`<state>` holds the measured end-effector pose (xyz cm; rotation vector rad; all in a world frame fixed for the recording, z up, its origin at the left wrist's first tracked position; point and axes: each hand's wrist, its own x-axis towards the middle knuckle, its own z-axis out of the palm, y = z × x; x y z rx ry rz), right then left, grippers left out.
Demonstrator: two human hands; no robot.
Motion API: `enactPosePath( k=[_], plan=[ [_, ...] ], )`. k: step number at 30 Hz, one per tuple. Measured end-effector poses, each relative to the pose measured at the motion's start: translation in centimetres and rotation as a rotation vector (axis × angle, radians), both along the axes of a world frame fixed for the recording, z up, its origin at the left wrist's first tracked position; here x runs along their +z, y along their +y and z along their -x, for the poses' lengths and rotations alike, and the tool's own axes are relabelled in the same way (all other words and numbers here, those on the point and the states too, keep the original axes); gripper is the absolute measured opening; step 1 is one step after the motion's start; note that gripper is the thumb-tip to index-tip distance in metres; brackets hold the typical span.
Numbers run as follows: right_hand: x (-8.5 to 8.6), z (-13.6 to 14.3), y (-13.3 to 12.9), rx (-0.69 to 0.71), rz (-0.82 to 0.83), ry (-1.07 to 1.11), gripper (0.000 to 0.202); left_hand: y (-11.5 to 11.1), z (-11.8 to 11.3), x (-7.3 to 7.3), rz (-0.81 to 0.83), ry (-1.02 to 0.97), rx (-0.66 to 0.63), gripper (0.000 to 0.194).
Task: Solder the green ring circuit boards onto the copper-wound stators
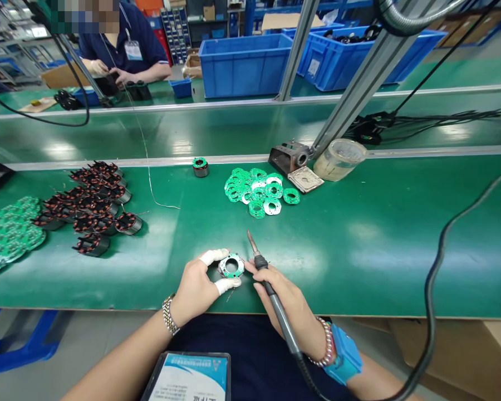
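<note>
A ring-shaped part with a green and white board on top (231, 266) is gripped by my left hand (198, 287), between a thumb and finger in white finger covers. My right hand (290, 306) is closed round a soldering iron (278, 306), its tip pointing up and away from me. A fingertip of that hand is at the ring's right edge. Beyond them lies a pile of green ring boards (256, 189). One wound core with a green board on it (200, 167) stands behind, to the left of the pile.
Wound motor cores (89, 200) and stacked green boards (8, 231) cover the left. At the back are a metal stand (290, 157), a small pad (305, 179) and a round tub (340, 160). A cable (432, 278) curves down the right. Across the bench sits a person (144, 42) near blue crates (244, 64).
</note>
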<state>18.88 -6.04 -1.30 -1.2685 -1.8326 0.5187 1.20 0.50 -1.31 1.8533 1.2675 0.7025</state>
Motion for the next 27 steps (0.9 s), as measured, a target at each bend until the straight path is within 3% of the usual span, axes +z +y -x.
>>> enactPosePath(
  k=[14, 20, 24, 27],
  plan=[
    [-0.3, 0.5, 0.3, 0.015, 0.097, 0.068, 0.026, -0.2, -0.3, 0.0, 0.048, -0.046, 0.007, 0.044],
    [-0.1, -1.1, 1.0, -0.044, 0.164, 0.220, 0.033, -0.3, 1.6, 0.3, 0.238, -0.320, -0.097, 0.080],
    [0.1, -0.3, 1.9, 0.025, 0.143, 0.210, 0.046, 0.5, 3.2, 0.8, 0.383, -0.439, -0.027, 0.038],
    [0.4, 1.0, 2.7, 0.088, 0.116, 0.164, 0.051, 1.3, 2.9, 1.1, 0.397, -0.414, 0.004, 0.023]
  ],
)
